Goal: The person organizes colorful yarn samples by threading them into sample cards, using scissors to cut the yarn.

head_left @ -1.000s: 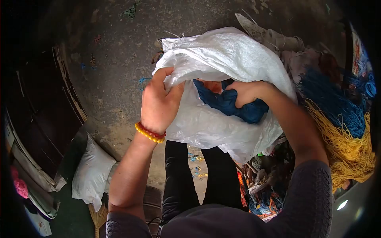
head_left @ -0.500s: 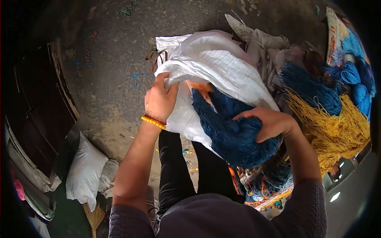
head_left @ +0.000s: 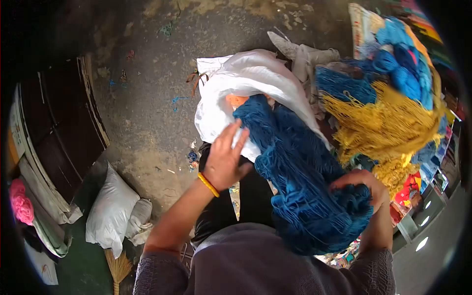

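Note:
A long bundle of dark blue yarn (head_left: 309,191) stretches out of the mouth of a white woven sack (head_left: 211,115). My right hand (head_left: 361,184) grips its near end, with some fingers hidden in the strands. Close to the sack's mouth, my left hand (head_left: 226,157) has its fingers apart and holds nothing, beside the yarn. A yellow bracelet is on that wrist. Something orange (head_left: 237,100) shows inside the sack.
Yellow yarn (head_left: 383,120) and light blue yarn (head_left: 405,81) lie heaped at the right. A stuffed white bag (head_left: 110,209) and a straw broom (head_left: 118,268) are at the lower left, below a dark wooden panel (head_left: 59,128).
My left hand has let go of the sack's edge and moved down and right. My right hand has drawn the blue yarn farther out, toward my body.

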Available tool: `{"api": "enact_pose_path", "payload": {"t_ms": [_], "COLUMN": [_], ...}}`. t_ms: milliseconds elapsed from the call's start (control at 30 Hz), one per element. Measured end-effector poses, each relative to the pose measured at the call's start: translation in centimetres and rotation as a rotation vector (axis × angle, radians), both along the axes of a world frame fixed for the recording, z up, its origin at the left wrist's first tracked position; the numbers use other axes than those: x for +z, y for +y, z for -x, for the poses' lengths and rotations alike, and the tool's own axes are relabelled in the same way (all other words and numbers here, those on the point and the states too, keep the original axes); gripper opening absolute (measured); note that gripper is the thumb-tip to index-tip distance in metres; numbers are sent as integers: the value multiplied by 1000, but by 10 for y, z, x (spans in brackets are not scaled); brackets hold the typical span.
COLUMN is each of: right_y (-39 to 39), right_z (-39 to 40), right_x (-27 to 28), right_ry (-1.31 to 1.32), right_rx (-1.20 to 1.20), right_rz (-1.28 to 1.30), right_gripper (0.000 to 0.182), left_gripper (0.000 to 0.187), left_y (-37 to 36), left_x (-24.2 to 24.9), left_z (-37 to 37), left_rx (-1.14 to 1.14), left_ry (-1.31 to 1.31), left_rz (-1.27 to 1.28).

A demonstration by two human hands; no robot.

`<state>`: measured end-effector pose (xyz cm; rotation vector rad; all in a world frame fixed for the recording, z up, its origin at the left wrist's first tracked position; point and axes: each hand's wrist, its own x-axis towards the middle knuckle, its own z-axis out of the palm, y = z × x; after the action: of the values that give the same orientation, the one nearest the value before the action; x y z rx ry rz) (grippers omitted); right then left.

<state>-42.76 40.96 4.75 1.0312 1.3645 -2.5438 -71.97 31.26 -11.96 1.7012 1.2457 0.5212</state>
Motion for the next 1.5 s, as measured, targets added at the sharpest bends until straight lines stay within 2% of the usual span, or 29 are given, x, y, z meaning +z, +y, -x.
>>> {"api": "enact_pose_path", "payload": {"t_ms": [133,167,233,267,300,367,433,467,533,567,667,867,900,967,1133,1167,1200,1233,1300,1333,1367,1400,1433,1500], "right_y": [-65,-86,-112,-123,-137,-160,-185,-196,-215,-220,-230,-211,-200,-183,-120,-102,-84,-65,-24,-5,14,32,53,77], "right_z": [-36,-49,-57,-65,-70,-84,-94,-98,-110,-116,-147,-243,-265,-308,-409,-425,-441,-454,-470,-475,-477,-478,-477,-473], "right_x": [56,67,103,124,144,180,202,207,222,229,256,332,353,394,500,512,518,517,482,455,418,382,327,206], "right_ry": [17,-297,-395,-419,-435,-461,-475,-484,-493,-500,-543,-700,-736,-819,-1052,-1086,-1128,-1177,-1294,-1324,-1328,-1344,-996,-1166], "right_rx": [-315,-281,-411,-477,-551,-678,-801,-860,-954,-1009,-1134,-1337,-1364,-1400,-1426,-1427,-1430,-1441,-1472,-1488,-1486,-1479,-1395,-1191], "right_rz": [-103,-101,-128,-151,-177,-237,-285,-306,-358,-387,-497,-871,-962,-1123,-1571,-1649,-1717,-1770,-1809,-1787,-1753,-1624,-2096,-1704], "right_gripper": [78,58,57,57,56,55,54,54,53,52,51,48,48,47,45,44,44,44,43,42,42,42,52,66], "left_gripper": [91,87,77,70,72,83,95,103,104,102,100,92,85,74,55,55,54,53,54,59,61,59,58,53], "left_y": [-14,-15,-26,-52,-42,-34,-18,-4,2,10,29,49,51,57,108,121,135,150,185,204,220,226,230,232], "left_x": [67,91,108,89,120,136,184,217,242,267,317,400,411,422,506,502,493,481,428,394,360,334,312,270], "left_z": [-32,-39,-57,-76,-82,-104,-122,-132,-168,-182,-253,-426,-455,-537,-633,-647,-652,-655,-657,-646,-633,-616,-601,-574], "left_rx": [-181,-292,-549,-552,-517,-619,-677,-647,-745,-746,-842,-794,-808,-809,-840,-763,-691,-620,-564,-464,-339,-262,-178,-62], "left_ry": [-184,-132,-44,-241,-385,-363,-314,-493,-500,-582,-801,-1053,-1058,-1223,-995,-895,-807,-717,-817,-781,-628,-626,-639,-628], "left_rz": [-111,-85,-254,-62,98,-48,-244,-350,-341,-287,-328,-491,-349,-310,-339,-486,-487,-490,29,295,425,526,614,733]}}
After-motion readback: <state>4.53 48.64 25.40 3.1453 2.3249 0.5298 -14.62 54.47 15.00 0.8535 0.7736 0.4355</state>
